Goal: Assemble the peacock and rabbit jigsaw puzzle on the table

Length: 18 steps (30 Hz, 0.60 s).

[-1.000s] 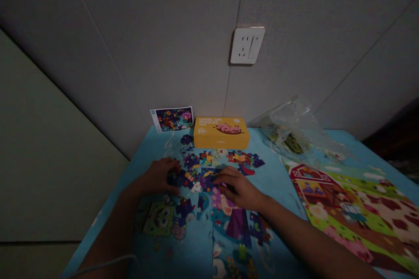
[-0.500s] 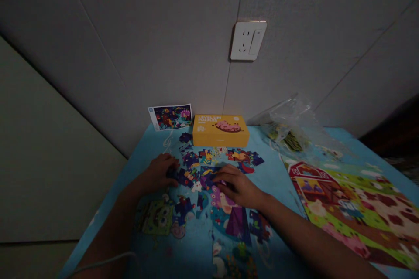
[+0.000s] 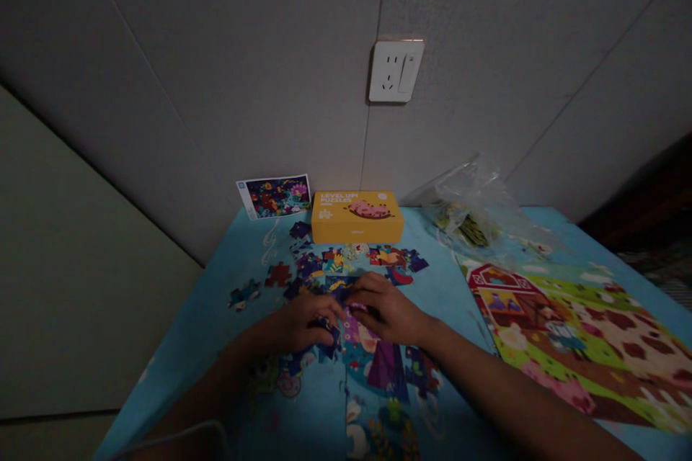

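Loose and joined puzzle pieces (image 3: pixel 308 264) in dark blue and purple cover the middle of the table. Over them, my left hand (image 3: pixel 311 320) has its fingers curled down on pieces, and what lies beneath the fingertips is hidden. Close beside it on the right, my right hand (image 3: pixel 386 308) rests with bent fingers at the upper edge of a pink and purple puzzle section (image 3: pixel 373 353); whether it grips a piece cannot be made out. A red piece (image 3: pixel 277 274) and a blue piece cluster (image 3: pixel 244 294) lie left of the other pieces.
A yellow puzzle box (image 3: pixel 357 217) stands by the wall, with a picture card (image 3: pixel 277 197) leaning left of it. A clear plastic bag (image 3: pixel 470 212) holding pieces lies to the right, behind a farm puzzle (image 3: pixel 573 338). A pale cable (image 3: pixel 178 432) crosses the lower left.
My left hand has moved right and toward me, beside my right hand, uncovering the red piece and the blue cluster. My right hand has hardly moved. The view has shifted slightly.
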Available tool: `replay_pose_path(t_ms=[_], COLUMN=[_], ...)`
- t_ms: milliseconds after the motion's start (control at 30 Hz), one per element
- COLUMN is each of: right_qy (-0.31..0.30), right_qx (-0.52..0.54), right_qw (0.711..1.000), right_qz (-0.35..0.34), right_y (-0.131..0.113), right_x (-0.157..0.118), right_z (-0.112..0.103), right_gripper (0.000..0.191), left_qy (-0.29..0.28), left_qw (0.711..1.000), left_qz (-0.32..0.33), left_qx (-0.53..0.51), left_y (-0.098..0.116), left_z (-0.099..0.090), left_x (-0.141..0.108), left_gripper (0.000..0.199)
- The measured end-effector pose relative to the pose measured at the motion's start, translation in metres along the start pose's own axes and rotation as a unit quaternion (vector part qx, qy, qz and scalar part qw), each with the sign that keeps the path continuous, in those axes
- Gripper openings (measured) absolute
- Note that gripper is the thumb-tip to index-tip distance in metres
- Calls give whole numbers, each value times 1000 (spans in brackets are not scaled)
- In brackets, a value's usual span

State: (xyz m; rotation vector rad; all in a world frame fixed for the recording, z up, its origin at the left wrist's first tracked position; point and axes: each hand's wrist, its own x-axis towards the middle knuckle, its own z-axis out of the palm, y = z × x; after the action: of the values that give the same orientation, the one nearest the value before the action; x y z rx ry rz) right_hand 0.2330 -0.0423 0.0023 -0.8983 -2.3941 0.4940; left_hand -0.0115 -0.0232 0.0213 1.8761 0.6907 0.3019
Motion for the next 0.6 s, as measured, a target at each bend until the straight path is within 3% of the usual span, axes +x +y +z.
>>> replay_pose_path(t_ms=[67,167,267,433,600], right_qy=[-39,-110,-157,-207,-219], right_qx=[-23,-25,-15,-31,-44], right_qw=[999,992,984,974,968], right_qz=[-19,-64,-83,-90,-111], right_y=[-8,-23,-35,-38,-41], right_x=[-2,-5,-7,-6,-7], right_z=[-1,0,1,-2,1], right_gripper=[14,15,29,27,27], left_qy=[7,56,91,80,58], left_qw=[999,997,993,979,984], left_qz=[31,60,32,-12,22], left_qx=[34,5,-64,-186,-166], left_y=[2,2,0,-6,-8], left_z=[-3,-15,-20,-10,-8], left_x=[-1,-6,-9,-3,-1], left_gripper=[16,24,26,30,20])
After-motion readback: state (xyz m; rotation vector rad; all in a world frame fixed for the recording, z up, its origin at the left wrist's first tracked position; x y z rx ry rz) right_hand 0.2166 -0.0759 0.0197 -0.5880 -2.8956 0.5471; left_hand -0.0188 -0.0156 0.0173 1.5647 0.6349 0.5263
